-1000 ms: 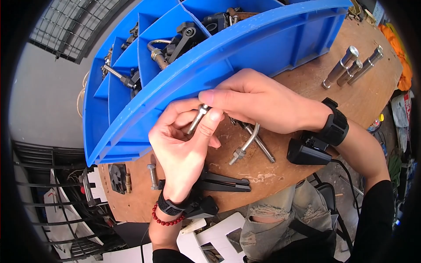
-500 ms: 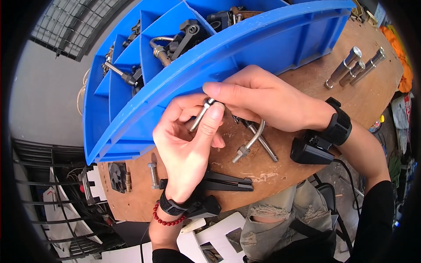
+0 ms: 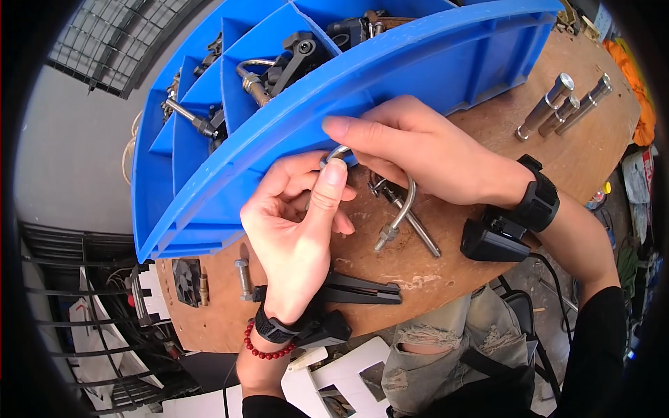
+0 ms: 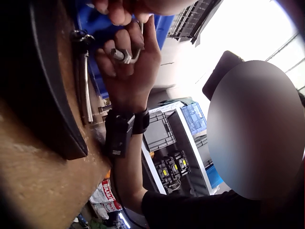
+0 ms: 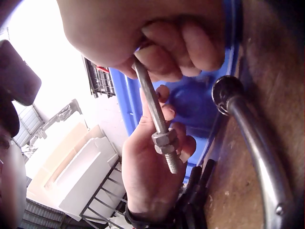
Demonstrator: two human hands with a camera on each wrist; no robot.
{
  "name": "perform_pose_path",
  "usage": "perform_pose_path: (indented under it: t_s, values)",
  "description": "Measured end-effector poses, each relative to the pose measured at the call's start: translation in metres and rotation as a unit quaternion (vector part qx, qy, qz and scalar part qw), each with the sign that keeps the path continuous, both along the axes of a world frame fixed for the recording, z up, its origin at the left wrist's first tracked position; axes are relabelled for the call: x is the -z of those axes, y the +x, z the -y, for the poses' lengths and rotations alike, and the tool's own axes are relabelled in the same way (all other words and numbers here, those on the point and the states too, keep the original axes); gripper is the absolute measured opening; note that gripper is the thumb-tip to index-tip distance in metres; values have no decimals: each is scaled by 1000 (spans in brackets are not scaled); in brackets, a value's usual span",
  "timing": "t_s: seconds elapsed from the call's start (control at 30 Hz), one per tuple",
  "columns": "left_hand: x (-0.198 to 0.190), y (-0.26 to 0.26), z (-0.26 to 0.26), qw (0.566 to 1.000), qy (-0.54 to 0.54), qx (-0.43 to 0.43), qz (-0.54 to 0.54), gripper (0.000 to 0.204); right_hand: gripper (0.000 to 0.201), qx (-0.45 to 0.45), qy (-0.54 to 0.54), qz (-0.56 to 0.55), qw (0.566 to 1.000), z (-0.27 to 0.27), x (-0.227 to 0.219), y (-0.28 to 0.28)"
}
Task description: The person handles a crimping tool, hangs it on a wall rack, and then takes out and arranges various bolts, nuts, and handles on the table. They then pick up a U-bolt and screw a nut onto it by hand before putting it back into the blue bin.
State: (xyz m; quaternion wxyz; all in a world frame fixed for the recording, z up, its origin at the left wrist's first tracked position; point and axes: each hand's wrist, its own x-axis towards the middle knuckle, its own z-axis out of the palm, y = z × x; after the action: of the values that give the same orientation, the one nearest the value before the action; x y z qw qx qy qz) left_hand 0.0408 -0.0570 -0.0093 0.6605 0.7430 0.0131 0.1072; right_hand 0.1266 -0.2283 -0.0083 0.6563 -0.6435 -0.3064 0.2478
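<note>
Both hands hold a bent silver U-bolt (image 3: 409, 195) in front of the blue bin. My left hand (image 3: 293, 223) pinches it between thumb and fingers, near a curved bit of rod that shows above the thumb. Its far end is hidden in that palm. My right hand (image 3: 418, 146) grips the middle, hiding that stretch of rod. One leg hangs down below the right hand, with nuts (image 5: 164, 140) near its threaded tip, plain in the right wrist view. On the table behind that leg lies a metal pin (image 3: 423, 230) with a hole near its end.
A blue divided bin (image 3: 390, 83) of metal parts leans across the back. Three chrome pins (image 3: 556, 104) stand at the right. On the left lie a bolt (image 3: 242, 279), a black fan (image 3: 186, 282) and a brass-coloured fitting (image 3: 203, 289). A long black tool (image 3: 362, 289) lies by the left wrist.
The straight shank with a nut that showed in my left fingers is now covered, and a curved bit of rod shows there. The hanging leg and right hand have shifted slightly right.
</note>
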Motion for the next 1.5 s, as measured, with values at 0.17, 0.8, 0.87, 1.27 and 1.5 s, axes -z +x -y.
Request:
perform_pose_path:
  t_s: [0.17, 0.8, 0.87, 1.27, 1.5]
  values:
    - [-2, -3, 2, 1000, -7, -25, 17, 22, 44, -42, 84, -26, 995, -1, 8, 7]
    - [-7, -5, -1, 999, 38, 3, -19, 17, 40, -38, 73, -1, 997, -1, 5, 3]
    - [-4, -3, 0, 1000, 14, 8, 15, 17, 38, -44, 64, -11, 997, -2, 6, 2]
    - [-3, 0, 4, 999, 7, -29, 31, 20, 42, -43, 79, -58, 994, 0, 6, 4]
    - [-1, -1, 0, 999, -11, -28, 21, 21, 41, -35, 155, -41, 986, -4, 14, 6]
